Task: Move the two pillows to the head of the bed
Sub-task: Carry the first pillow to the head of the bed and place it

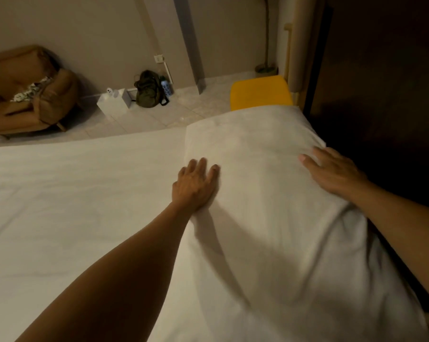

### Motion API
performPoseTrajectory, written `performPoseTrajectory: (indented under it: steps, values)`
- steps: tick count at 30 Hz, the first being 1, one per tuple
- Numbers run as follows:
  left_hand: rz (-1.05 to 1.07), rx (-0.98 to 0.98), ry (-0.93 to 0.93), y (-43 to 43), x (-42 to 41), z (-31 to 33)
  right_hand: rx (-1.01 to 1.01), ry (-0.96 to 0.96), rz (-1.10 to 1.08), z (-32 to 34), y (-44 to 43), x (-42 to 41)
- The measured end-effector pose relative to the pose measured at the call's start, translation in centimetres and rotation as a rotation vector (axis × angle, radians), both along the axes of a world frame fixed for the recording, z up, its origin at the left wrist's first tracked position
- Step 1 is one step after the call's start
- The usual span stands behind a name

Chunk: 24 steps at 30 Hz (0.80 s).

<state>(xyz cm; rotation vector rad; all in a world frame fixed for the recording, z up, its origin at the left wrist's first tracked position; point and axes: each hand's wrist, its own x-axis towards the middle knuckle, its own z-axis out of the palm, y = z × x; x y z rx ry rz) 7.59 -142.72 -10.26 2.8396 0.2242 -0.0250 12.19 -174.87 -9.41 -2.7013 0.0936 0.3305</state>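
A white pillow (253, 154) lies on the white bed (72, 193) at the right, against the dark headboard (381, 107). A second white pillow (282, 280) seems to lie nearer to me, overlapping the first; the seam between them is hard to make out. My left hand (196, 186) rests flat on the pillow's left edge, fingers spread. My right hand (332, 171) lies flat on the pillow's right edge beside the headboard, fingers apart. Neither hand grips anything.
Past the bed's far edge, a yellow stool (260, 92) stands on the tiled floor. A brown armchair (28, 95) is at the far left. A white box (112, 102) and a dark green backpack (149, 90) sit by the wall.
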Motion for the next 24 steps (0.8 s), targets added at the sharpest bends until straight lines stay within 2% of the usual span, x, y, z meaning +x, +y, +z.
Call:
performPoseTrajectory:
  steps: [4,8,11,13,17,21,24]
  values:
    - [0.048,-0.012,-0.044,0.5,-1.8,0.6,0.017,-0.117,-0.079,1.6,0.9,-1.9]
    - [-0.113,-0.018,-0.116,-3.5,-5.3,2.3,-0.028,-0.293,0.069,3.1,4.4,-5.6]
    - [-0.229,-0.012,-0.094,-6.0,-7.8,2.0,-0.08,-0.275,0.19,2.0,5.8,-8.5]
    - [-0.238,-0.011,-0.067,-6.4,-8.9,1.5,-0.119,-0.259,0.196,0.9,5.3,-9.5]
    - [-0.109,0.001,-0.061,-4.7,-10.2,0.0,-0.132,-0.219,0.041,-0.7,2.3,-10.3]
    - [0.076,-0.057,0.007,-1.8,-11.7,-2.0,0.019,-0.062,-0.137,-1.2,-1.0,-11.8]
    - [0.14,-0.093,-0.034,-0.9,-12.1,-1.8,0.091,-0.123,-0.192,-0.3,-0.9,-12.0]
